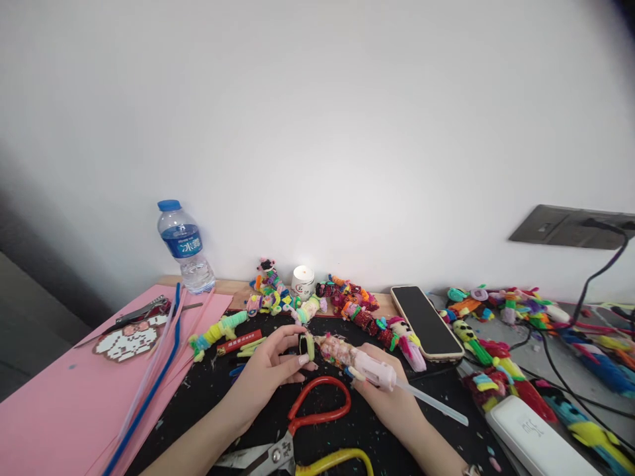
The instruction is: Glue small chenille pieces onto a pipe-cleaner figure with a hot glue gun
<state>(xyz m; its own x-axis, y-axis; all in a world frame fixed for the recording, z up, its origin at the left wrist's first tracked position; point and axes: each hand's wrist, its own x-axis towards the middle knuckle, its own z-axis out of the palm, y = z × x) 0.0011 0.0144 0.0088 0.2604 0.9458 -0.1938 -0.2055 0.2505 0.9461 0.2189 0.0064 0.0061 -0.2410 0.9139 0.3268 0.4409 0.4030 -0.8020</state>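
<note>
**A:** What are the fingers doing?

**B:** The left hand (270, 371) has thumb and fingertips clamped on a small pipe-cleaner coil (306, 346), pale green with a black core, near the middle of the desk's front edge. The right hand (389, 396) is wrapped tight around a pink glue gun (370, 365), its speckled nozzle end touching the coil.

**A:** How to do it well?

**B:** I'd judge: keep the coil pinched by its sides, fingertips clear of the nozzle, and feed only a small bead.

**A:** Materials?

**B:** The coil is fuzzy and soft; the gun hard, smooth plastic, with a clear glue stick (436, 402) jutting rearward. Just in front lie red-handled scissors (302, 423) with steel blades on a black mat (208, 390) littered with clippings. Fuzzy figures (347, 297) line the back edge; pink card sheets (54, 396) cover the left corner.
</note>
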